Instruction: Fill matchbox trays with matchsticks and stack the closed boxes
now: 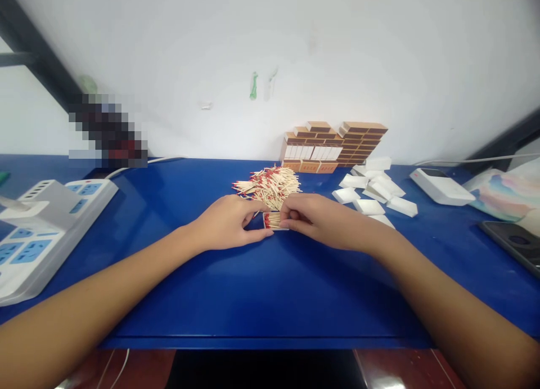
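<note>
My left hand and my right hand meet at the middle of the blue table, both pinched on a small matchbox tray filled with red-tipped matches. The left fingers grip its left end, the right fingers cover its right end. Just behind the hands lies a loose pile of matches.
Stacked brown matchbox sleeves stand against the white wall. Several white empty trays lie to the right. A white device and a dark phone are at far right. White power strips sit at left.
</note>
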`<action>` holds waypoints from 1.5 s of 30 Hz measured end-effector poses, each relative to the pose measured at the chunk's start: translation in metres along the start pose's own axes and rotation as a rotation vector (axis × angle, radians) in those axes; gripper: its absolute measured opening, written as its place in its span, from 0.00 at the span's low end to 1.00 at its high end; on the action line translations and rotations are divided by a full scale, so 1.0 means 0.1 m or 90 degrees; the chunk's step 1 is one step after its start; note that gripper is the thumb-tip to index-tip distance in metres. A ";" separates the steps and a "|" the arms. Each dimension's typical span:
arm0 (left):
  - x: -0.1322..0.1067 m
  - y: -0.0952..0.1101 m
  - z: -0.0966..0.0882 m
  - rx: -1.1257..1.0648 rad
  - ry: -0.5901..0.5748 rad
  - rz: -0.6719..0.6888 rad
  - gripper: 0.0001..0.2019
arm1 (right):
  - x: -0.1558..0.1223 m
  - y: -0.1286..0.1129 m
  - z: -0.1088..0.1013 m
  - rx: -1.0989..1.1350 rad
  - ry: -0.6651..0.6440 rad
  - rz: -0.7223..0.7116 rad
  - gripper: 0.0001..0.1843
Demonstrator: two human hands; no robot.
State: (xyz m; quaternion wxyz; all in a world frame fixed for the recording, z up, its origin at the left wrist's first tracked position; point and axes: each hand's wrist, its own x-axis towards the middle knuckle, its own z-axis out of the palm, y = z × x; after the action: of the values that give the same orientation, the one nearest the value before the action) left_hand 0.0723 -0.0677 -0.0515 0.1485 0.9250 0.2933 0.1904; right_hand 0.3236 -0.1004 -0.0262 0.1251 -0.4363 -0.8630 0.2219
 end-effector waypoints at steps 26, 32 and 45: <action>0.00 0.07 -0.02 -0.003 -0.028 -0.008 0.15 | 0.04 -0.07 0.08 0.000 0.077 -0.039 0.07; -0.02 0.07 -0.01 -0.033 0.059 -0.026 0.19 | 0.02 0.02 -0.12 -0.064 0.265 0.041 0.08; -0.02 0.14 -0.01 0.024 0.110 -0.052 0.17 | 0.03 0.19 -0.23 -0.114 0.378 0.147 0.10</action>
State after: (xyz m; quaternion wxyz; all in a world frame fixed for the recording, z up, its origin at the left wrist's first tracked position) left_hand 0.0767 -0.0795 -0.0460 0.1127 0.8951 0.3461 0.2576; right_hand 0.3444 -0.0816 -0.0152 0.3065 -0.5861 -0.7498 0.0212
